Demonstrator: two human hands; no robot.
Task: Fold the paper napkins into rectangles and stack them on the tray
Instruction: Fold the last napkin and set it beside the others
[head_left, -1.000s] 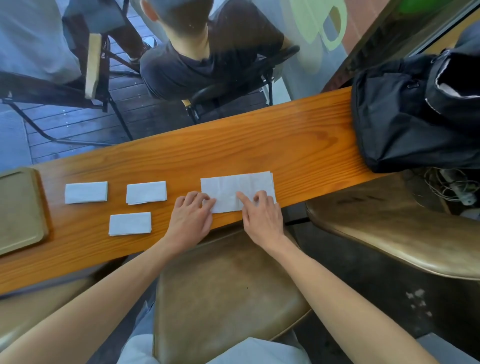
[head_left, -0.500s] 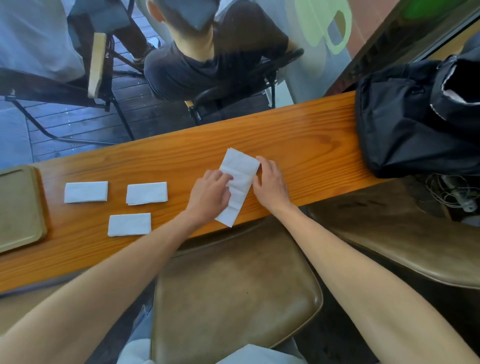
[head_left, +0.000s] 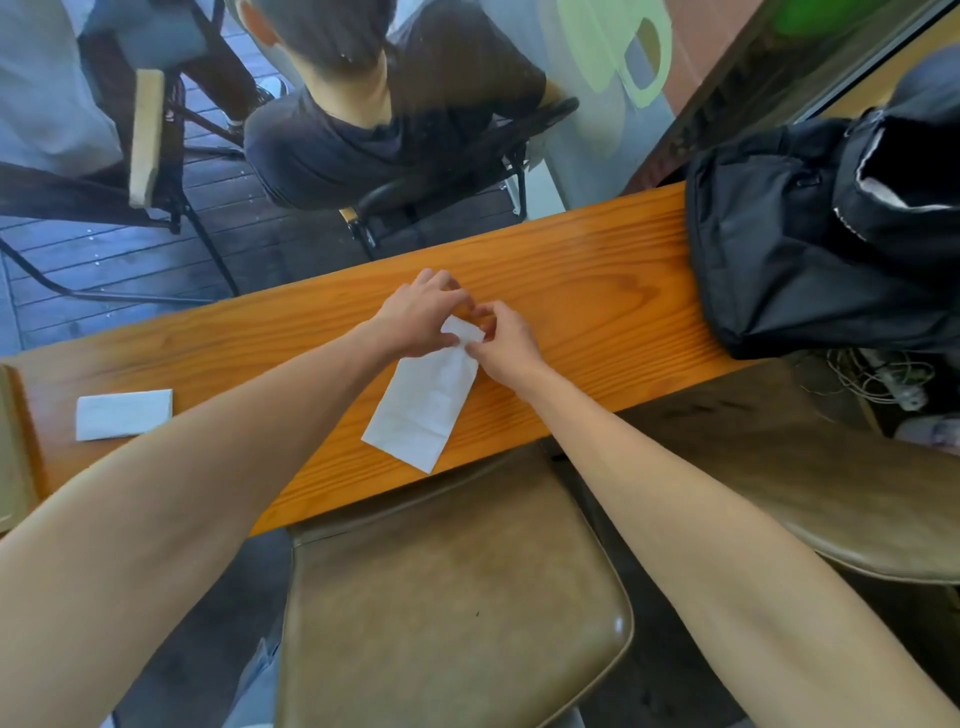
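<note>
A long white paper napkin (head_left: 423, 402) is laid on the orange wooden counter (head_left: 597, 301), its long axis running diagonally from the near edge up and to the right. Its far end is pinched between the fingertips of the left hand (head_left: 418, 319) and the right hand (head_left: 506, 343). One folded white napkin (head_left: 123, 414) is seen well to the left.

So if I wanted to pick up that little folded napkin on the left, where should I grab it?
Pinch the folded napkin at its right short edge, coming in from the right. It lies flat on the wooden counter, so slide a fingertip under that edge. The tray sits close on its left, so that side looks more cramped.
</note>
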